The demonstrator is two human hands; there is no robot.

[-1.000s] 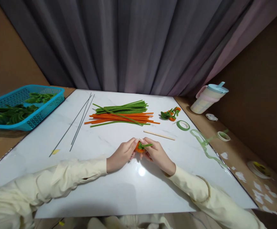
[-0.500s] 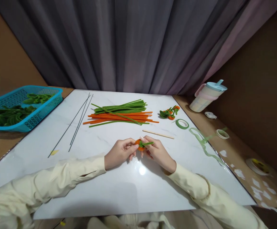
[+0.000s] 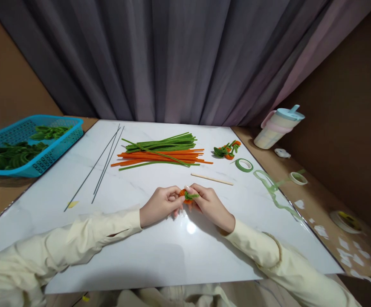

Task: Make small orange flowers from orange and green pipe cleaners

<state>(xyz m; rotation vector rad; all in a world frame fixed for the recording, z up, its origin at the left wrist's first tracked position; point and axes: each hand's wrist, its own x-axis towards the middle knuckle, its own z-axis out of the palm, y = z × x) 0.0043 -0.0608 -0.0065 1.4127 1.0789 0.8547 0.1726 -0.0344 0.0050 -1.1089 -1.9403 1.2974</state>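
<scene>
Orange and fuzzy, a small pipe-cleaner piece [image 3: 187, 195] sits pinched between the fingertips of both hands, just above the near middle of the white, glossy, marble-patterned tabletop [image 3: 160, 256]. A short green stem on it lies roughly level, its free tip pointing right toward the right hand [image 3: 210, 206], so its long axis runs left to right. The left hand [image 3: 160, 205] closes on the orange part from the left, fingers curled; the right hand grips it from the right. Both arms wear cream sleeves. Farther off lies a bundle of straight green and orange pipe cleaners [image 3: 161, 152], long axes also left to right. Left of it, thin dark wires [image 3: 104, 166] run diagonally from far to near-left. A slim wooden stick [image 3: 211, 179] lies just beyond the hands, beside a green tape roll [image 3: 244, 165] and a few small finished orange-and-green pieces [image 3: 227, 150]. At the far left stands a blue perforated plastic basket [image 3: 57, 147] holding green loops.
</scene>
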